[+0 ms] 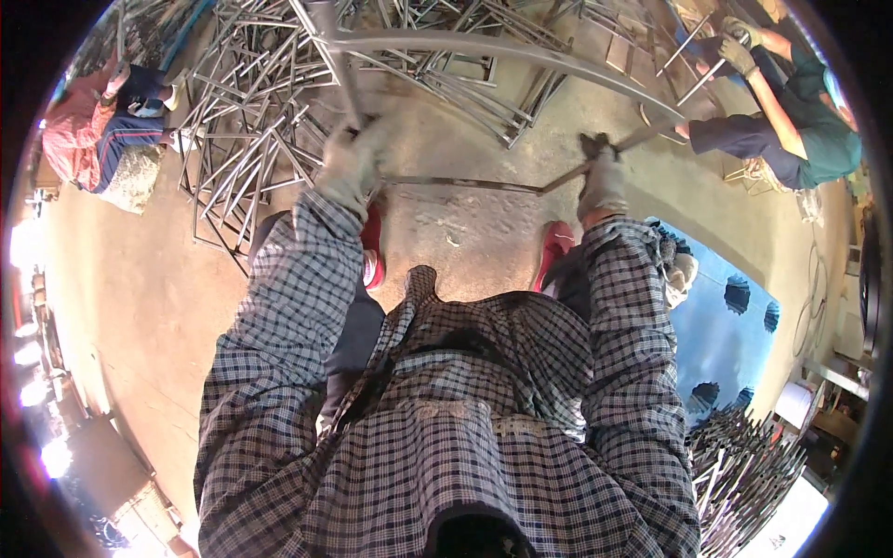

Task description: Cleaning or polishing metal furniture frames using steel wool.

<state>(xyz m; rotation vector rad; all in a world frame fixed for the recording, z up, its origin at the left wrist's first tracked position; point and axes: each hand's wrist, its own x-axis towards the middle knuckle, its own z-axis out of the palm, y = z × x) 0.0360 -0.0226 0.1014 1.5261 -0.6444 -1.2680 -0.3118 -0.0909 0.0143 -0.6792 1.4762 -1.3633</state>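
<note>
Both of my hands wear greyish work gloves and are held out in front of me. A bent metal tube frame [502,46] spans between them, with a long bar on its far side and a thinner bar on its near side. My left hand [350,169] is closed around the frame's left side. At the other end, my right hand [605,181] grips the frame's right side, close to where the near bar [465,182] angles up. The gloves hide the exact grip points.
A tangled heap of metal tube frames [251,130] lies ahead and to the left. Seated people [93,130] [809,130] are at both sides; the right one handles a metal rod. A blue sheet with dark holes [716,316] and bundled rods [744,474] lie right.
</note>
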